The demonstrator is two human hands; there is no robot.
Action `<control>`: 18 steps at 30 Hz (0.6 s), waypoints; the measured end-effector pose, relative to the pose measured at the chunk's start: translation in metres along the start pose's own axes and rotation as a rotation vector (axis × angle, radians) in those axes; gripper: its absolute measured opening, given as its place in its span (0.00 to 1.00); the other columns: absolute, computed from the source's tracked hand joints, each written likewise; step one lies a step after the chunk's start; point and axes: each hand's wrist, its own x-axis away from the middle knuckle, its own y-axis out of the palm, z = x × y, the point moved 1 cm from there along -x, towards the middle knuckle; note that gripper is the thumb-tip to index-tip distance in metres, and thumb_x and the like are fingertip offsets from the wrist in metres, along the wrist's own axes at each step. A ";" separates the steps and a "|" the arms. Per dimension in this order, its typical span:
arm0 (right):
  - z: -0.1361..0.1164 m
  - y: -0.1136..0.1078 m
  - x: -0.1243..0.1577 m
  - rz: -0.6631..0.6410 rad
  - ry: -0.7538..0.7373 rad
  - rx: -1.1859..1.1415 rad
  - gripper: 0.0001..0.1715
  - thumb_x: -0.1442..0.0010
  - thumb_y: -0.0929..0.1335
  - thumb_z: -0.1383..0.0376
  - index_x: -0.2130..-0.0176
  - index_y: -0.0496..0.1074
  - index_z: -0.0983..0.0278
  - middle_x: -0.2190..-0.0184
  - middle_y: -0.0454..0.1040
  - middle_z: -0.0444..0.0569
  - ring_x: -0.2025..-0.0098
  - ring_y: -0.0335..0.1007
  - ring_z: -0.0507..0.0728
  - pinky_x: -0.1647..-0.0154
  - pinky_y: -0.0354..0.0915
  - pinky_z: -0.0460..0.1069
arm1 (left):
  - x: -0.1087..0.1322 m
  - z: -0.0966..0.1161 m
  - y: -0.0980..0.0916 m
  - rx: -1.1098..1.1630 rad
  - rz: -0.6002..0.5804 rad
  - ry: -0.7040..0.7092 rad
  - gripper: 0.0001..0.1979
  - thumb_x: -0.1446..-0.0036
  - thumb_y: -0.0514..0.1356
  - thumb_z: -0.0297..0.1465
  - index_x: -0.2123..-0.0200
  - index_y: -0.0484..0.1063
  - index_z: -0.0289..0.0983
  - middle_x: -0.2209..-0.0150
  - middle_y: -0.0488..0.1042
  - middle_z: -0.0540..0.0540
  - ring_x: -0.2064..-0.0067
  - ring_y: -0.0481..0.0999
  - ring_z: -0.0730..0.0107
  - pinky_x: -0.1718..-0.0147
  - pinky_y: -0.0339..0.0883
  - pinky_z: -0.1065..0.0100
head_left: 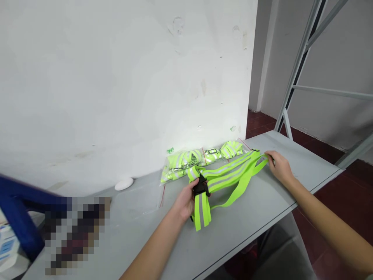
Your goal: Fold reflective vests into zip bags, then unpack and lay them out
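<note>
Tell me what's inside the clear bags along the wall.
The clear bags hold bundled neon-yellow straps with grey stripes, plus a dark buckle piece. Anything under the top folds is covered, and the unbagged straps in front hide part of the bags' lower edge.

From the reflective strap harness (227,179), bagged straps (185,158) lie at eleven o'clock on the table (233,229), a plastic bag (140,197) at nine.

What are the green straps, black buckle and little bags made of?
Straps: probably matte woven fabric, since they droop softly. Buckle: likely smooth plastic, from its stiff shape. Bags: seemingly thin, shiny plastic, because they're see-through.
</note>
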 end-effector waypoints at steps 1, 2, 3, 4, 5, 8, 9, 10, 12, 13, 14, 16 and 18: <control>0.006 -0.007 0.006 -0.048 -0.056 0.002 0.12 0.38 0.60 0.66 0.59 0.72 0.60 0.60 0.78 0.51 0.58 0.73 0.60 0.55 0.66 0.56 | 0.003 -0.003 -0.001 -0.046 -0.018 -0.020 0.10 0.40 0.57 0.29 0.56 0.71 0.31 0.70 0.80 0.41 0.77 0.78 0.62 0.77 0.75 0.63; 0.012 -0.014 0.013 -0.097 -0.118 0.012 0.12 0.38 0.61 0.67 0.61 0.73 0.59 0.61 0.79 0.50 0.57 0.73 0.60 0.54 0.66 0.55 | 0.006 -0.006 -0.003 -0.089 -0.032 -0.039 0.11 0.41 0.58 0.29 0.56 0.72 0.31 0.67 0.80 0.41 0.75 0.79 0.62 0.75 0.76 0.63; 0.016 -0.020 0.021 -0.145 -0.202 0.043 0.13 0.38 0.61 0.68 0.61 0.73 0.60 0.61 0.79 0.50 0.57 0.73 0.60 0.54 0.65 0.56 | 0.010 -0.009 -0.005 -0.130 -0.046 -0.043 0.11 0.42 0.60 0.29 0.56 0.72 0.32 0.64 0.80 0.40 0.72 0.80 0.62 0.72 0.77 0.63; 0.020 -0.026 0.028 -0.185 -0.258 0.080 0.13 0.37 0.61 0.68 0.60 0.74 0.60 0.61 0.79 0.50 0.56 0.73 0.60 0.53 0.65 0.56 | 0.013 -0.010 -0.006 -0.163 -0.073 -0.017 0.12 0.43 0.61 0.28 0.55 0.72 0.33 0.62 0.80 0.40 0.69 0.81 0.61 0.69 0.77 0.63; 0.023 -0.031 0.035 -0.227 -0.287 0.109 0.13 0.37 0.61 0.68 0.57 0.73 0.61 0.60 0.79 0.51 0.55 0.72 0.60 0.52 0.65 0.56 | 0.016 -0.011 -0.007 -0.189 -0.098 0.010 0.13 0.44 0.62 0.27 0.55 0.72 0.33 0.59 0.80 0.39 0.65 0.81 0.60 0.67 0.77 0.63; 0.023 -0.039 0.045 -0.381 -0.252 0.136 0.21 0.35 0.61 0.63 0.43 0.65 0.62 0.50 0.75 0.54 0.48 0.69 0.61 0.47 0.63 0.58 | 0.021 -0.011 -0.005 -0.245 -0.146 0.062 0.13 0.45 0.62 0.26 0.55 0.72 0.33 0.56 0.79 0.38 0.59 0.81 0.58 0.61 0.76 0.64; 0.021 -0.038 0.046 -0.447 -0.229 0.135 0.24 0.34 0.60 0.61 0.40 0.62 0.61 0.46 0.72 0.54 0.44 0.66 0.61 0.45 0.62 0.59 | 0.021 -0.010 -0.004 -0.280 -0.143 0.073 0.13 0.46 0.63 0.26 0.55 0.72 0.33 0.56 0.79 0.38 0.59 0.81 0.58 0.61 0.75 0.65; 0.020 -0.037 0.046 -0.516 -0.210 0.138 0.27 0.33 0.59 0.58 0.37 0.59 0.60 0.41 0.68 0.54 0.41 0.63 0.61 0.42 0.60 0.60 | 0.021 -0.010 -0.003 -0.325 -0.132 0.089 0.13 0.46 0.63 0.27 0.56 0.73 0.33 0.57 0.79 0.38 0.59 0.81 0.58 0.62 0.75 0.65; 0.021 -0.032 0.045 -0.633 -0.178 0.163 0.31 0.33 0.57 0.53 0.34 0.54 0.57 0.35 0.60 0.52 0.35 0.55 0.63 0.38 0.55 0.64 | 0.018 -0.009 -0.002 -0.421 -0.125 0.125 0.13 0.47 0.64 0.30 0.57 0.73 0.33 0.58 0.80 0.38 0.60 0.80 0.59 0.63 0.74 0.66; 0.023 -0.029 0.045 -0.673 -0.159 0.184 0.33 0.33 0.56 0.51 0.33 0.51 0.56 0.34 0.56 0.51 0.33 0.50 0.64 0.37 0.51 0.66 | 0.016 -0.010 -0.003 -0.456 -0.141 0.138 0.13 0.47 0.65 0.31 0.58 0.73 0.33 0.58 0.80 0.39 0.60 0.80 0.58 0.63 0.74 0.66; 0.027 -0.027 0.044 -0.694 -0.135 0.211 0.35 0.33 0.55 0.49 0.32 0.48 0.57 0.33 0.54 0.51 0.31 0.46 0.64 0.36 0.48 0.68 | 0.015 -0.010 -0.004 -0.477 -0.164 0.149 0.14 0.48 0.65 0.32 0.58 0.73 0.33 0.58 0.80 0.39 0.59 0.80 0.58 0.62 0.73 0.65; 0.036 -0.025 0.043 -0.699 -0.074 0.277 0.38 0.33 0.52 0.46 0.31 0.45 0.58 0.32 0.51 0.52 0.30 0.42 0.65 0.36 0.44 0.71 | 0.012 -0.014 -0.008 -0.493 -0.224 0.174 0.16 0.49 0.66 0.34 0.57 0.73 0.33 0.57 0.79 0.39 0.56 0.79 0.57 0.59 0.72 0.64; 0.041 -0.025 0.038 -0.656 -0.001 0.356 0.41 0.34 0.51 0.44 0.32 0.49 0.62 0.32 0.52 0.57 0.31 0.43 0.69 0.38 0.44 0.74 | 0.011 -0.019 -0.011 -0.495 -0.267 0.197 0.18 0.49 0.67 0.35 0.56 0.72 0.33 0.55 0.79 0.39 0.54 0.78 0.56 0.57 0.72 0.63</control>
